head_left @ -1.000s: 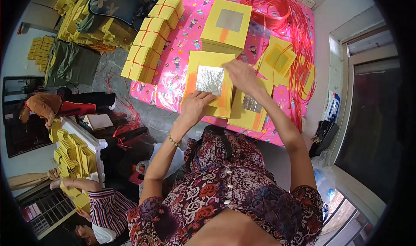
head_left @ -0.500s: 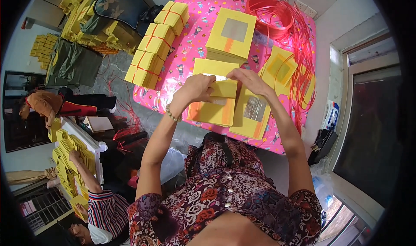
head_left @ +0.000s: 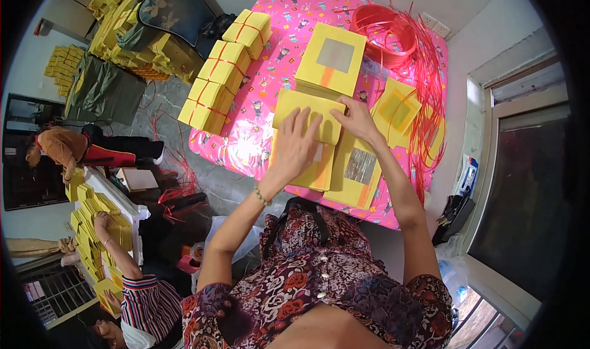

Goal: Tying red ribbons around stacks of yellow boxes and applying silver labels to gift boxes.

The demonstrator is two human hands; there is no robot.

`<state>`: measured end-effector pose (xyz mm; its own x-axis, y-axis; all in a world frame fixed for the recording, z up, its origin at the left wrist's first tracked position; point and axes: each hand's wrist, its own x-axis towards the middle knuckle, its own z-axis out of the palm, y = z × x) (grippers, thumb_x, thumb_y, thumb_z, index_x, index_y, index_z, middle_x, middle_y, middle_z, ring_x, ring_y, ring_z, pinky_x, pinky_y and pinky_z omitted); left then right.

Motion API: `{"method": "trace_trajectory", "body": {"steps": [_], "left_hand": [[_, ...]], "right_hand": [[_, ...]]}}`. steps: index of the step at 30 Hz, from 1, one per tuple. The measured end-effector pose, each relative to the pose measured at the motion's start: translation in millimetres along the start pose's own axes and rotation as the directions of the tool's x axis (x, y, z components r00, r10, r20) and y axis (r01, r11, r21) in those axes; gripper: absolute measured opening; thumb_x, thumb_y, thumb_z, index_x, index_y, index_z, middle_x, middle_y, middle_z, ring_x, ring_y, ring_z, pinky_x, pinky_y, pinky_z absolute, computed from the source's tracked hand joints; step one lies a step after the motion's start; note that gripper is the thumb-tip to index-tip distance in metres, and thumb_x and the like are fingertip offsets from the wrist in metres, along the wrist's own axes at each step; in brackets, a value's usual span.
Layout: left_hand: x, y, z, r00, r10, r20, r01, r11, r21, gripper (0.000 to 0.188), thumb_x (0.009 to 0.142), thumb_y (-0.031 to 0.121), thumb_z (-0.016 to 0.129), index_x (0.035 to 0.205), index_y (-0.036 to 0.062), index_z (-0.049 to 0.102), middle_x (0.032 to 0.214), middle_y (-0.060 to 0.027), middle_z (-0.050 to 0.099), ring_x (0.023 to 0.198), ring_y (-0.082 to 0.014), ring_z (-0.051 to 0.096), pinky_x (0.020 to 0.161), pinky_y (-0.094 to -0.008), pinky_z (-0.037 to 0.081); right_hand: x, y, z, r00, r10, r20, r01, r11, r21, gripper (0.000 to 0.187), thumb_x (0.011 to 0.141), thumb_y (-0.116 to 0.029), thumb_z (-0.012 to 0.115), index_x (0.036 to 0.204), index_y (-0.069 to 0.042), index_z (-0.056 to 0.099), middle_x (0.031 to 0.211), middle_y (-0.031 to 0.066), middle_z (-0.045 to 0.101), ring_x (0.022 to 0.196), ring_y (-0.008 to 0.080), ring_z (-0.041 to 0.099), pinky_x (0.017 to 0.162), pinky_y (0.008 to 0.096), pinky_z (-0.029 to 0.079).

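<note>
A yellow paper envelope [head_left: 289, 103] lies folded over on a small stack of yellow windowed envelopes [head_left: 315, 178] at the near side of the table. Flat across the folded envelope rests my left hand [head_left: 294, 147], its fingers spread and stretched forward. My right hand [head_left: 358, 121] grips the same envelope at its right edge, thumb on top and fingers curled; part of this grip is hidden. Beside the stack, under my right forearm, lies another envelope [head_left: 361, 166] with a clear window and an orange stripe. A taller envelope stack [head_left: 335, 55] stands just beyond.
Red-strapped yellow bundles [head_left: 208, 97] line the left of the pink-covered table [head_left: 279, 60]. A red strap coil [head_left: 384, 35] sits at the back right, loose red straps [head_left: 430, 103] trailing down over more envelopes. Two people work at a side table [head_left: 136, 226] at left.
The envelope's raised flap now lies flat. My left hand has gone from holding the flap to lying spread on it; my right hand has shifted slightly and stays at the right edge.
</note>
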<state>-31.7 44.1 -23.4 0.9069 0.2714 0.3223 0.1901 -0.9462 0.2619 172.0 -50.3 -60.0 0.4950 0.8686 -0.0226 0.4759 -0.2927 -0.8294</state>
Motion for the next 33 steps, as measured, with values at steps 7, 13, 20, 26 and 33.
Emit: {"method": "trace_trajectory", "body": {"steps": [7, 13, 20, 26, 33], "left_hand": [[-29.0, -5.1, 38.7, 0.988, -0.075, 0.135, 0.065, 0.995, 0.071, 0.088, 0.083, 0.043, 0.071, 0.155, 0.0199, 0.027, 0.154, -0.0253, 0.026, 0.141, -0.047, 0.024, 0.115, -0.057, 0.021], [-30.3, -9.0, 44.2, 0.986, -0.105, 0.13, 0.096, 0.993, 0.071, 0.08, 0.088, 0.049, 0.062, 0.154, 0.018, 0.029, 0.155, -0.0245, 0.024, 0.142, -0.046, 0.022, 0.116, -0.0571, 0.019], [-28.6, -6.3, 44.8, 0.985, -0.114, 0.128, 0.108, 0.993, 0.051, 0.076, 0.09, 0.046, 0.06, 0.153, 0.016, 0.031, 0.156, -0.0248, 0.024, 0.143, -0.0452, 0.021, 0.116, -0.0569, 0.017], [-30.3, -9.9, 43.4, 0.985, -0.106, 0.133, 0.102, 0.994, 0.037, 0.076, 0.09, 0.045, 0.06, 0.153, 0.0158, 0.031, 0.154, -0.026, 0.026, 0.142, -0.0457, 0.021, 0.116, -0.0571, 0.018], [-29.7, -9.2, 40.3, 0.984, -0.091, 0.152, 0.085, 0.995, 0.046, 0.074, 0.091, 0.045, 0.058, 0.152, 0.0112, 0.032, 0.152, -0.0275, 0.028, 0.142, -0.0464, 0.022, 0.116, -0.0573, 0.018]], "right_hand": [[13.5, 2.0, 6.7, 0.996, 0.062, 0.062, -0.049, 0.978, -0.203, 0.043, 0.086, -0.033, 0.068, 0.11, 0.001, 0.061, 0.101, 0.025, 0.066, 0.09, 0.0353, 0.067, 0.079, 0.0457, 0.052], [15.3, -17.8, 15.9, 0.957, -0.269, -0.105, 0.183, 0.847, -0.499, 0.034, 0.086, -0.027, 0.068, 0.106, 0.0, 0.06, 0.104, 0.0203, 0.063, 0.095, 0.0394, 0.063, 0.079, 0.0495, 0.051], [42.0, -13.4, 44.8, 0.967, -0.256, -0.016, 0.238, 0.919, -0.315, 0.034, 0.087, -0.026, 0.067, 0.11, 0.0, 0.063, 0.103, 0.0198, 0.064, 0.102, 0.0379, 0.061, 0.083, 0.048, 0.05], [47.2, -16.3, 50.7, 0.981, -0.185, 0.066, 0.195, 0.95, -0.242, 0.036, 0.09, -0.027, 0.064, 0.115, -0.003, 0.064, 0.105, 0.0194, 0.064, 0.105, 0.0384, 0.061, 0.089, 0.0479, 0.049], [45.6, -16.2, 54.7, 0.975, -0.219, 0.043, 0.223, 0.958, -0.181, 0.034, 0.09, -0.025, 0.064, 0.118, -0.004, 0.064, 0.106, 0.0188, 0.064, 0.107, 0.0385, 0.06, 0.09, 0.0478, 0.048]]}}
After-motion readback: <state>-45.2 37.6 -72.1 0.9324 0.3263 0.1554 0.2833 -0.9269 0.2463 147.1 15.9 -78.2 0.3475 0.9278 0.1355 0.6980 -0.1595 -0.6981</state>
